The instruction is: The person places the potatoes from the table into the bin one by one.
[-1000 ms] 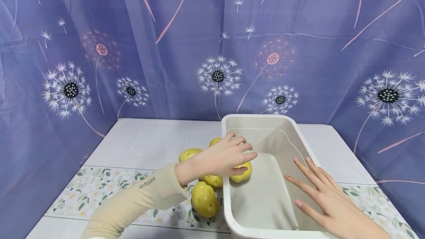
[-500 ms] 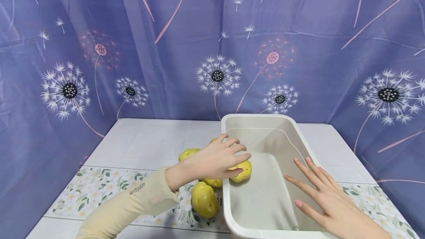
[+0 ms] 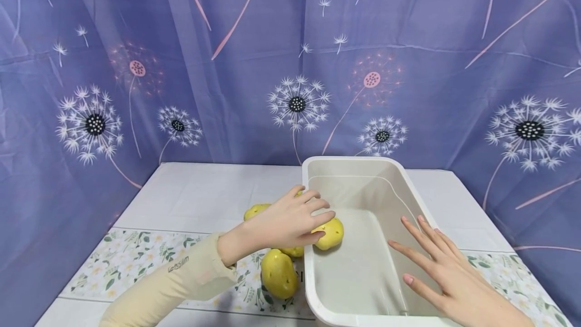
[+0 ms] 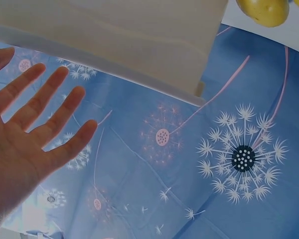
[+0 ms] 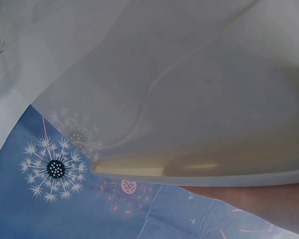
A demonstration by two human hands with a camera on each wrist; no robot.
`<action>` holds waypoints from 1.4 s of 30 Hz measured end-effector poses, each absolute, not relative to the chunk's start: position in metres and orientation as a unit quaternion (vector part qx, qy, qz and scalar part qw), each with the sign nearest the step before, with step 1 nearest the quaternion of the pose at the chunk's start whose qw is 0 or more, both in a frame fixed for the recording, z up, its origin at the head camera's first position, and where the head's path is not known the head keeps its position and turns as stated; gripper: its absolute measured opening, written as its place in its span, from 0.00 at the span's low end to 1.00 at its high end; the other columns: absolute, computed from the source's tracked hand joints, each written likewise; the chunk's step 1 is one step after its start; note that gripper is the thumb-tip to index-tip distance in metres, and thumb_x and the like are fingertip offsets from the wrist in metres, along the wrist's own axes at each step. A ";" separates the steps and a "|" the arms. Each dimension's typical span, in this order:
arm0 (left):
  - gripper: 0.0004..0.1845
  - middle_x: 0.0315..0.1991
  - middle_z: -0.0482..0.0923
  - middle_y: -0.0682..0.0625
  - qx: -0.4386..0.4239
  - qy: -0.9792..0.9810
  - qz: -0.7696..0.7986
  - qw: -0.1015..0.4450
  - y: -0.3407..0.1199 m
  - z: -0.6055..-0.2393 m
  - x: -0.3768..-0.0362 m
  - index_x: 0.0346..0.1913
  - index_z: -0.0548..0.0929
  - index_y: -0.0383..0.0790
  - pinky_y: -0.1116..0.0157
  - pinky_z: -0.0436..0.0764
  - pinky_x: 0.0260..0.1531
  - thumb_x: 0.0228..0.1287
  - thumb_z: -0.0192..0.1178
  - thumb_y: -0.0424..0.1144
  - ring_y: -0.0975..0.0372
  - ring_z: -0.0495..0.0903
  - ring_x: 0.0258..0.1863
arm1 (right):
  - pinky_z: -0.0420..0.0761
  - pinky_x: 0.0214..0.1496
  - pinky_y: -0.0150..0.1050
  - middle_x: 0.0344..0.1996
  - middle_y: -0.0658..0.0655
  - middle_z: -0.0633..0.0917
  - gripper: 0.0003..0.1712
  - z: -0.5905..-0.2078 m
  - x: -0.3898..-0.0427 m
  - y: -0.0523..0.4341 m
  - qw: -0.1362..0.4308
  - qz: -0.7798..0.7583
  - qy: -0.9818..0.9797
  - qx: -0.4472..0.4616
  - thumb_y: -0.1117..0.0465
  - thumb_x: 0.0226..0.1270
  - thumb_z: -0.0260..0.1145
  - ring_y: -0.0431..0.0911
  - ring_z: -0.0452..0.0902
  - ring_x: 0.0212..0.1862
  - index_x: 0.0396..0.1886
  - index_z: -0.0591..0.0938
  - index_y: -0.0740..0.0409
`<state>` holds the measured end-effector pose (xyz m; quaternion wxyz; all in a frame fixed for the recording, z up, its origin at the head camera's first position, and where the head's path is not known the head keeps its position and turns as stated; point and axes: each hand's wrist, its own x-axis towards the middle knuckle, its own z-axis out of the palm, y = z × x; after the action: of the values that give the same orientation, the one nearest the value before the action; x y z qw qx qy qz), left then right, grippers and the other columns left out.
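Note:
In the head view, my left hand (image 3: pixel 290 218) hovers with spread, relaxed fingers over the left rim of a white plastic tub (image 3: pixel 310 286). Inside the tub, against its left wall, lies one yellow potato (image 3: pixel 331 235), partly covered by my fingertips in this view. Several more potatoes sit outside on the left, including a front potato (image 3: pixel 279 274) and a back-left potato (image 3: pixel 256 210); my hand and wrist hide parts of the others. Nothing is in my left palm (image 4: pixel 15 144) in the left wrist view. My right hand (image 3: pixel 454 276), fingers extended and apart, is at the tub's right side.
A white table (image 3: pixel 204 185) with a floral strip (image 3: pixel 150 261) carries the tub and potatoes. Behind it hangs a purple-blue dandelion curtain (image 3: pixel 227 90), which also closes off both sides. The tub's wall (image 5: pixel 214 99) fills most of the right wrist view.
My left hand has drifted left and slightly back from the potato in the tub, uncovering more of it. My right hand and the tub have stayed in place.

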<state>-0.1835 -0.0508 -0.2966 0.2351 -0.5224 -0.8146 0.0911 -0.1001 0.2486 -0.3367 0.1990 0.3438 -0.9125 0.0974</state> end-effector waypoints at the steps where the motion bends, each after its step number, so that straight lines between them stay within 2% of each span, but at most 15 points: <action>1: 0.17 0.47 0.76 0.56 -0.522 -0.814 0.090 0.238 -0.052 -0.297 -0.183 0.49 0.75 0.51 0.58 0.71 0.48 0.59 0.50 0.52 0.60 0.71 0.49 | 0.27 0.69 0.27 0.69 0.57 0.53 0.32 -0.337 -0.100 0.249 0.199 0.098 -0.913 0.343 0.54 0.53 0.65 0.46 0.31 0.72 0.60 0.69 0.45; 10: 0.16 0.47 0.76 0.56 -0.523 -0.813 0.084 0.243 -0.063 -0.300 -0.179 0.48 0.75 0.52 0.59 0.71 0.49 0.62 0.47 0.53 0.60 0.72 0.50 | 0.27 0.69 0.28 0.69 0.57 0.53 0.31 -0.336 -0.099 0.248 0.198 0.102 -0.913 0.340 0.53 0.54 0.64 0.46 0.32 0.72 0.60 0.69 0.45; 31: 0.16 0.44 0.78 0.55 -0.510 -0.810 0.050 0.285 -0.084 -0.314 -0.176 0.47 0.78 0.49 0.58 0.74 0.47 0.59 0.51 0.50 0.60 0.73 0.47 | 0.27 0.69 0.28 0.69 0.57 0.53 0.31 -0.337 -0.099 0.247 0.199 0.104 -0.913 0.340 0.53 0.54 0.64 0.47 0.32 0.72 0.60 0.69 0.45; 42: 0.17 0.46 0.78 0.54 -0.483 -0.834 0.030 0.266 -0.099 -0.318 -0.178 0.49 0.78 0.48 0.59 0.73 0.50 0.58 0.53 0.49 0.58 0.74 0.49 | 0.27 0.69 0.28 0.69 0.57 0.53 0.31 -0.337 -0.099 0.247 0.197 0.103 -0.914 0.340 0.53 0.54 0.64 0.47 0.32 0.72 0.60 0.69 0.45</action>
<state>-0.1777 -0.0986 -0.3176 0.2657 -0.4828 -0.8339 0.0299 -0.0993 0.2468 -0.3367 0.1967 0.3397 -0.9139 0.1034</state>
